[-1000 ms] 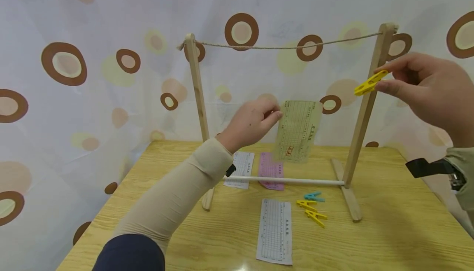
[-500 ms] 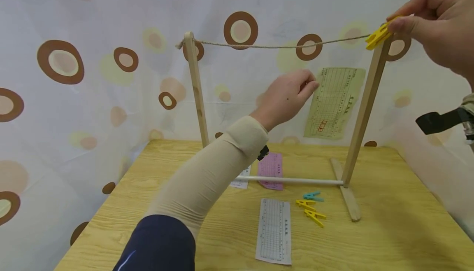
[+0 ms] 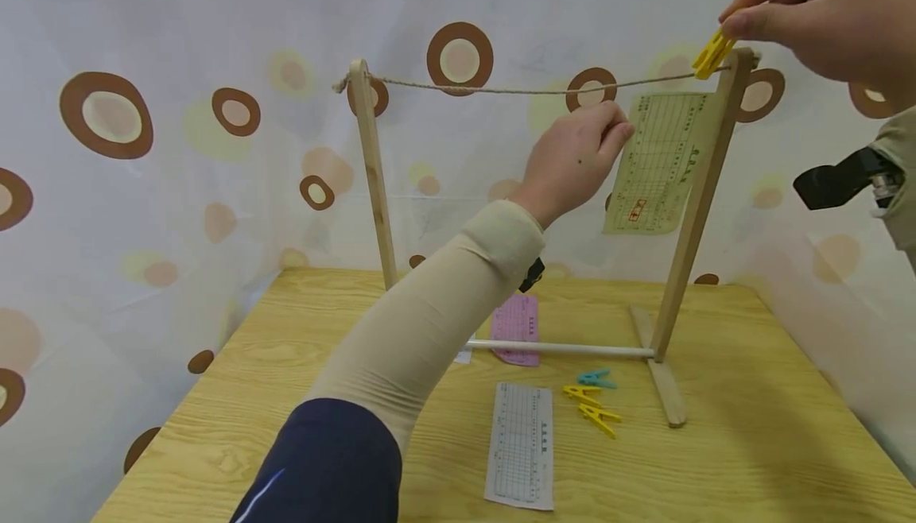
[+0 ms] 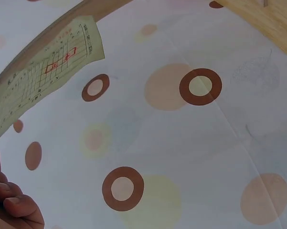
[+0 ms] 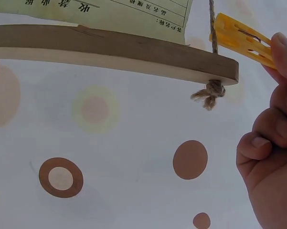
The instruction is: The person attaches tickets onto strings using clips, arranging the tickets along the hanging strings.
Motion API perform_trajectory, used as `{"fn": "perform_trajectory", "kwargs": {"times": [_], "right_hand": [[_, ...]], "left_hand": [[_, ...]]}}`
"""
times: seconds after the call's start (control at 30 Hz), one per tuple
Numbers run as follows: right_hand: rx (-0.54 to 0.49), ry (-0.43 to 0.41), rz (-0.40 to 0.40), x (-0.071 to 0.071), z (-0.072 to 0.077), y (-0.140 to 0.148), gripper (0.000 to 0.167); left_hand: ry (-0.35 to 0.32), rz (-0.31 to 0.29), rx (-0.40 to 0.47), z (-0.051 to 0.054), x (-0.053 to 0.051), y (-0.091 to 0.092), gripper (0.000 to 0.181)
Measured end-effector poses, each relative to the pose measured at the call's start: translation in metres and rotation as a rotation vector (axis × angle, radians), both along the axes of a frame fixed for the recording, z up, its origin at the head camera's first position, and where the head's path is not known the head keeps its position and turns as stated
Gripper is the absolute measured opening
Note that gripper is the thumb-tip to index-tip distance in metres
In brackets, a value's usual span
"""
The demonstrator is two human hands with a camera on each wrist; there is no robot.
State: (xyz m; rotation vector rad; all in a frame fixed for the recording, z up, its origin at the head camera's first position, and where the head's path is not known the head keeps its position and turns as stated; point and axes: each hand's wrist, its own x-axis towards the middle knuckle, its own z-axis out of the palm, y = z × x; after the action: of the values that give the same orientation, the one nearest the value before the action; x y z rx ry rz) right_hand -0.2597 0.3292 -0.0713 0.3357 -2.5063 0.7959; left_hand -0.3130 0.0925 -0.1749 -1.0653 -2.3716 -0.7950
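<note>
A person's right hand (image 3: 837, 22) pinches a yellow clothespin (image 3: 712, 56) between thumb and fingers at the rope (image 3: 501, 91), beside a wooden post (image 3: 692, 221), while the left hand (image 3: 576, 153) pinches a pale green slip (image 3: 661, 161) near its upper left corner, just below the line. Pegging appears under way; the next move likely calls for lifting the slip's top edge to meet the rope.
</note>
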Motion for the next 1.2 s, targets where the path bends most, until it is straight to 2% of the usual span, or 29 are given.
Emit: {"fn": "perform_trajectory", "kwargs": {"times": [0.07,0.13,0.33,0.53,0.8,1.2], "right_hand": [[0.029,-0.033,-0.024,-0.002,0.000,-0.002,0.009],[0.044,-0.050,-0.029,-0.004,0.000,-0.004,0.012],[0.191,-0.021,-0.052,-0.003,-0.001,-0.015,0.034],[0.242,-0.023,-0.066,-0.003,-0.001,-0.019,0.036],[0.402,0.014,-0.088,-0.002,-0.004,-0.023,0.045],[0.440,0.073,-0.057,0.002,-0.009,-0.024,0.054]], "left_hand": [[-0.007,0.001,-0.004,0.001,-0.001,0.001,0.025],[-0.009,0.003,-0.006,0.001,-0.002,0.002,0.025],[-0.001,-0.002,0.000,0.002,-0.003,0.002,0.026],[-0.002,-0.020,0.013,0.004,-0.002,0.001,0.027],[-0.044,-0.058,0.036,0.003,-0.003,0.002,0.025],[-0.060,-0.050,0.032,0.001,-0.004,0.001,0.025]]}}
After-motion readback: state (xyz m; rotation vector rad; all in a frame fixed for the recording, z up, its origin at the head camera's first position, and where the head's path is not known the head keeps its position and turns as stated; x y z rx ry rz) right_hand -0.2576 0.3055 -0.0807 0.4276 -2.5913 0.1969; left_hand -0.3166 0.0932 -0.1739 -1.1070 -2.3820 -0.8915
